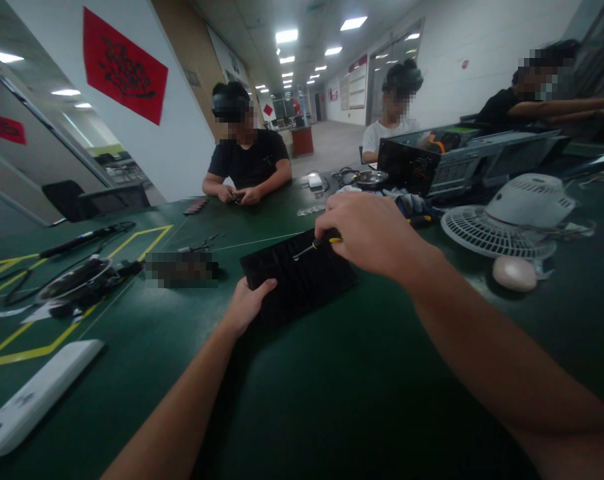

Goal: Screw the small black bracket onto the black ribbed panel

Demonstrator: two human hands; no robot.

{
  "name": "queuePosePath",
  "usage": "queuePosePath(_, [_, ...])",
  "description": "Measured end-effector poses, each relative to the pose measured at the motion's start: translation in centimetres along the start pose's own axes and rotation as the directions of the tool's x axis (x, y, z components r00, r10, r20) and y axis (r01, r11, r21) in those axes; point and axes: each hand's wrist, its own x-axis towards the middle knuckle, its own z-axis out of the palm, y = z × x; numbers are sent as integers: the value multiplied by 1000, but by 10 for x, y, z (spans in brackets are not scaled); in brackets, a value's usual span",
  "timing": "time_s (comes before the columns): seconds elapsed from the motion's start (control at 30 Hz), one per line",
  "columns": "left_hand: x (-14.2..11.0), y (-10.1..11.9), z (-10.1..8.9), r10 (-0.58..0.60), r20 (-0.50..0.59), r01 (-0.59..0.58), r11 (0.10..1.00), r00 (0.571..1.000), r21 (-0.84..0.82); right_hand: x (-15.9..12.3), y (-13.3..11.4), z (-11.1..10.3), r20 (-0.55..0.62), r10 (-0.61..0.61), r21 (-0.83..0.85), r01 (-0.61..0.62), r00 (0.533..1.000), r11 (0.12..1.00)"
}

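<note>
A flat black rectangular panel [292,283] lies on the green table in front of me, its dark surface showing little detail. My left hand [247,305] grips its near left corner, thumb on top and the other fingers hidden underneath. Over the panel's far right part, my right hand [365,230] is closed around a screwdriver [306,252] with a black and yellow handle. The metal shaft points left and down toward the panel's middle. Whether the tip touches the surface, I cannot tell.
On the right of the green table [302,413] are a white fan-like part [525,210], a pale rounded object [515,273] and an open computer case [452,160]. Cables and a ring-shaped part [77,277] lie left, near a white bar [37,393]. Several people sit around the table.
</note>
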Motion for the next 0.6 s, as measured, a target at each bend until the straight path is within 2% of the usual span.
queuePosePath(0.6, [3, -5, -3, -6, -1, 6, 1000, 1000, -1, 1, 2, -1, 7, 20, 9, -20, 1000, 1000])
